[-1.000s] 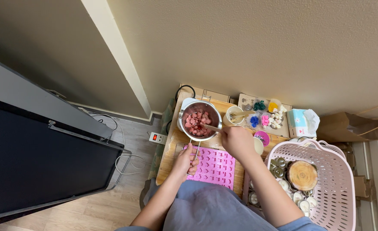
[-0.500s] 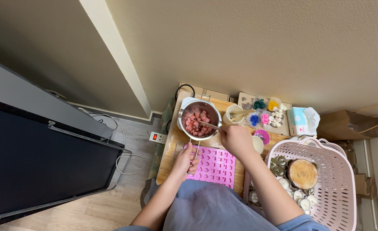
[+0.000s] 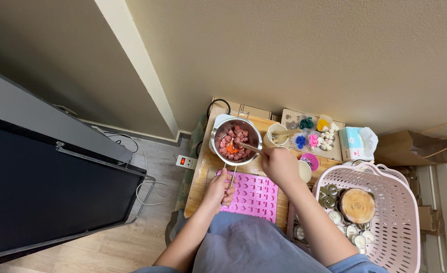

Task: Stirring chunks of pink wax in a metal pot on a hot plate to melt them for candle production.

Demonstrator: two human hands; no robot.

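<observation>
The steel pot (image 3: 236,140) holds pink lumps, some melted orange.

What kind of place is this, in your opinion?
Probably a room at home set up for hobby craft, perhaps candle making. A small wooden table stands against a plain wall, bearing a metal pot of pink chunks and a pink silicone mould; beside it is a pink basket.

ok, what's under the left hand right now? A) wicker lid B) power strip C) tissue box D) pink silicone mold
D: the left hand rests at the left edge of the pink silicone mold, gripping the wire handle of the metal pot, while the right hand holds a stirring stick in the pot.
</observation>
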